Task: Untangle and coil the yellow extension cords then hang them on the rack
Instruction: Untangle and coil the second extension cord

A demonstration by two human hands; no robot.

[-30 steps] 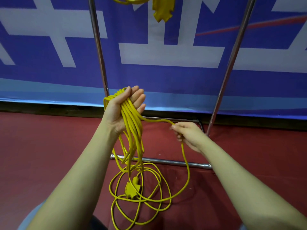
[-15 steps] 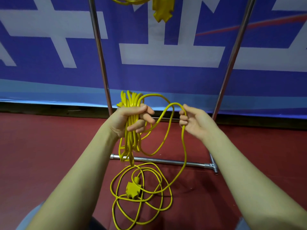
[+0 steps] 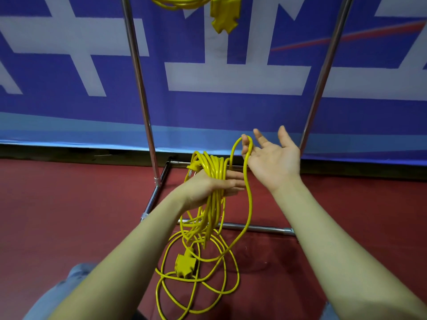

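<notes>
**Coiling the second cord in front of the rack**

I take the rack as my landmark: two shiny uprights against the blue and white banner, with a base frame on the red floor. High between the uprights, at the top edge of my view, one coiled cord hangs with its socket block dangling below it, so I judge one cord done.

The cord I am working on sits low, in front of the base frame. Its gathered loops drape over my left hand, just right of the left upright's foot; that grip is closed around the bundle, thumb lying across the strands. Below it, the loose remainder lies in slack rings on the floor, in front of the base bar, with the yellow socket block in their middle.

My right hand, nearer the right upright, is palm-up with fingers spread; one loop hooks over a finger, carried rather than clenched.

As I judge it, the cord is light, limp and fairly smooth, so it will sag and slide, and loops can slip off an open finger. I would take hold of the running strand just above the floor rings, and keep the block for last: it is the heaviest part and may swing.
</notes>
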